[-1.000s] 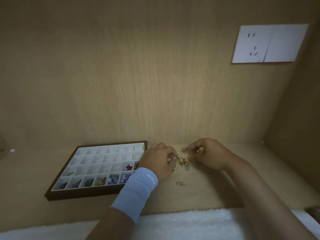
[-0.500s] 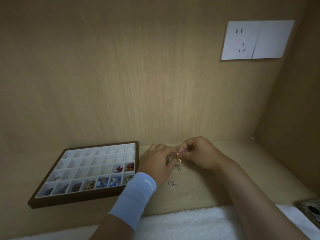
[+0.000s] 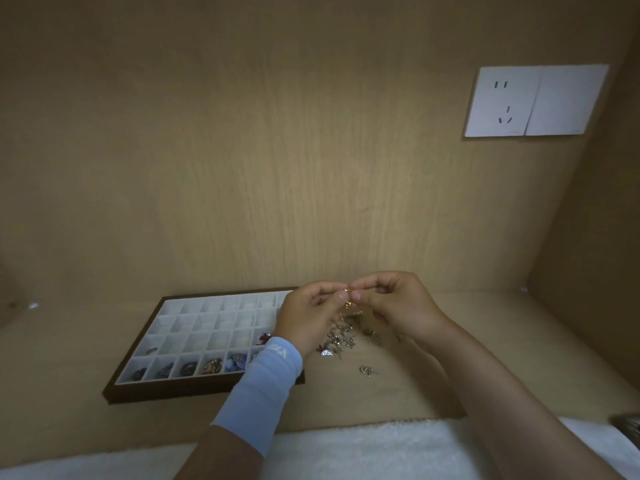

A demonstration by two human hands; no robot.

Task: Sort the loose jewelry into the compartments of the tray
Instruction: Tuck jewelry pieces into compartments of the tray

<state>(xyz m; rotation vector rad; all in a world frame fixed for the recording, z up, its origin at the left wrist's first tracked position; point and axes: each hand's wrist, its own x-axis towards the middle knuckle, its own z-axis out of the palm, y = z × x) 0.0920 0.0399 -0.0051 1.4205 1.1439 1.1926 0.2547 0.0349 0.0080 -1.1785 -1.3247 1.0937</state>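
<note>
**Sorting partly done, a gold piece in both hands**

Both hands are raised above the desk (image 3: 485, 341) and meet at a small gold piece (image 3: 348, 296). The left hand (image 3: 310, 315) and the right hand (image 3: 398, 306) each have curled fingers and pinch that piece between thumb and fingertip. Whether they are untangling it I cannot tell. At six o'clock below them the loose jewelry (image 3: 344, 336) lies in a heap, with one silver piece (image 3: 367, 370) apart at five o'clock. The tray (image 3: 145, 393) sits at eight o'clock from the hands. Its nearest row is mostly filled, the next row holds a couple of items, and the two far rows look empty. I judge the task under halfway, with the heap left to sort.
</note>
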